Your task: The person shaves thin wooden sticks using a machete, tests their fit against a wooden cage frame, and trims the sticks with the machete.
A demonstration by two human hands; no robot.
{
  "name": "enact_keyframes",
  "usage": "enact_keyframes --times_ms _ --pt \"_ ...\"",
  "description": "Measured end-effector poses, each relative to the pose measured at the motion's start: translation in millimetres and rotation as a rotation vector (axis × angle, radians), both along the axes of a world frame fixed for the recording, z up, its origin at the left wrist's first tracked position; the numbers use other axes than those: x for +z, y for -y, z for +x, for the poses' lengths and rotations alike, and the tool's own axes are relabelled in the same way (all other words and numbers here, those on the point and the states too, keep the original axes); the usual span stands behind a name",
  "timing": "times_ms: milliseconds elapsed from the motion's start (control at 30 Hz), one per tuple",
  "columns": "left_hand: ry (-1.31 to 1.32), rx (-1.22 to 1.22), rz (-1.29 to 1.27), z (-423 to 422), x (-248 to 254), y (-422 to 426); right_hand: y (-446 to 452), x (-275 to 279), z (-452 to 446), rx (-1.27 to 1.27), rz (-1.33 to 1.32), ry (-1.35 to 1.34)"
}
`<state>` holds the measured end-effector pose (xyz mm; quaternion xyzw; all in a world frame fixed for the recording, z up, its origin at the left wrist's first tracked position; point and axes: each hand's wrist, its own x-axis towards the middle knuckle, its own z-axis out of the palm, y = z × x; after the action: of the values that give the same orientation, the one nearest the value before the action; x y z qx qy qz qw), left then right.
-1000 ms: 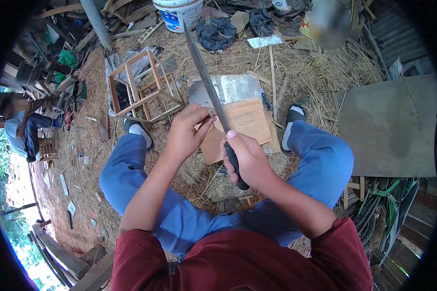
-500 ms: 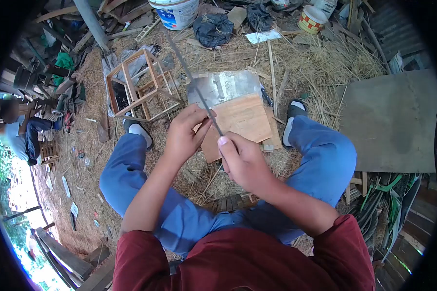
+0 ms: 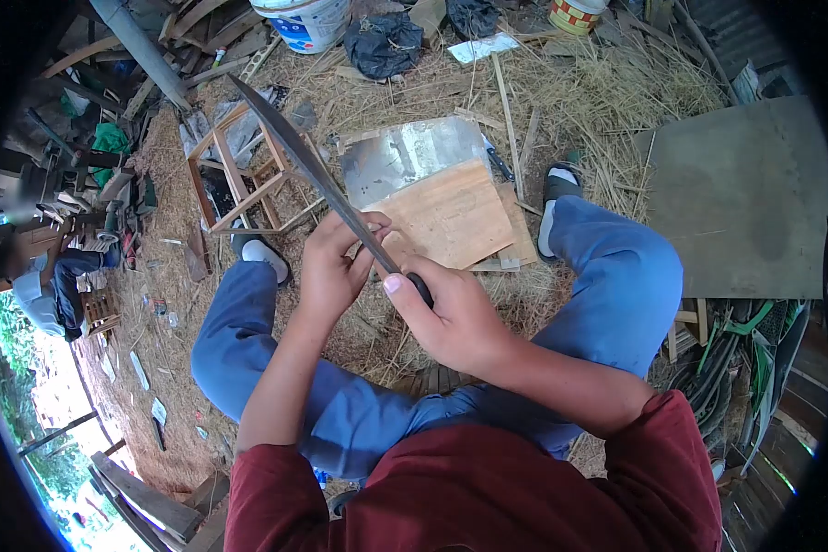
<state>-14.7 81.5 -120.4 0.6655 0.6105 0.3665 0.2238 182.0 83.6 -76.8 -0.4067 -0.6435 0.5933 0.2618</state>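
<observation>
A long dark machete [image 3: 294, 147] slants up and to the left across the view, its tip beyond the wooden frame. My right hand [image 3: 455, 313] is closed round its black handle [image 3: 420, 287], with the thumb laid near the base of the blade. My left hand [image 3: 333, 267] pinches the lower blade, fingers on the far side and thumb beneath. Below the hands, a light plywood sheet [image 3: 451, 216] lies on the ground, partly over a shiny metal sheet [image 3: 414, 152].
A wooden frame [image 3: 239, 170] stands at the left. Behind are a white bucket [image 3: 308, 26] and a black plastic bag [image 3: 384, 48]. A large flat board [image 3: 745, 202] lies at the right, above bundled hoses or cords [image 3: 722, 368]. Another person [image 3: 51, 276] sits at far left.
The machete has turned from nearly edge-on to show more of its flat side, and its tip has swung left. Both hands have shifted slightly. The view has tilted a little.
</observation>
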Motion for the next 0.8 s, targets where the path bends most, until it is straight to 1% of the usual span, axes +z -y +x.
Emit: enact_keyframes --times_ms 267,467,533,800 --pt "-0.015 -0.031 0.053 -2 -5 -1 -2 -4 1 0.012 -0.026 0.007" --pt "0.009 -0.012 0.043 0 -8 0 -2 -3 2 0.013 -0.032 0.0" --pt "0.022 0.022 0.084 3 -8 -1 -1 -3 1 0.009 -0.034 -0.006" --pt "0.026 0.032 0.074 4 -12 1 1 -8 0 -0.045 0.059 -0.018"
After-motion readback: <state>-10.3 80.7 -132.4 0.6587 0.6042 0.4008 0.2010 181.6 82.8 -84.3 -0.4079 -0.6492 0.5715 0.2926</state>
